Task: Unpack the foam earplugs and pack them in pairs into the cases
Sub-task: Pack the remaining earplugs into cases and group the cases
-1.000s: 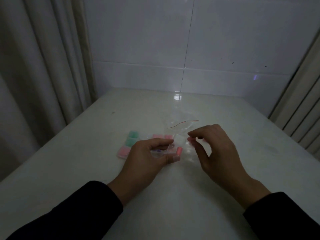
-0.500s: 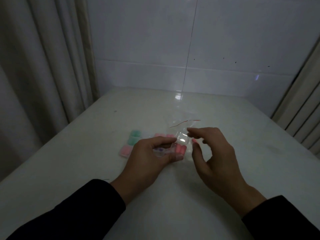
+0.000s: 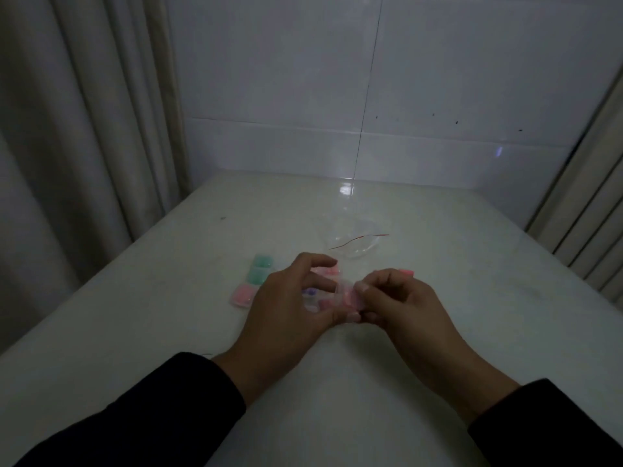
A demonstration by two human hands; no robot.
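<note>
Head view — left hand point(image 3: 290, 298) and right hand point(image 3: 401, 301) each grip pinching clear case point(image 3: 340, 294) between them

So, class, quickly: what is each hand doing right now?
Left hand: closed on a clear earplug case.
Right hand: fingers pinching the same case's right end.

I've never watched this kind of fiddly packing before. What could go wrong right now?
Both the left hand and the right hand pinch one small clear case above the table; a slip could spill its pink earplugs. The light is dim, so a dropped plug may be hard to find. The clear bag lies loose behind and could be knocked away.
</note>
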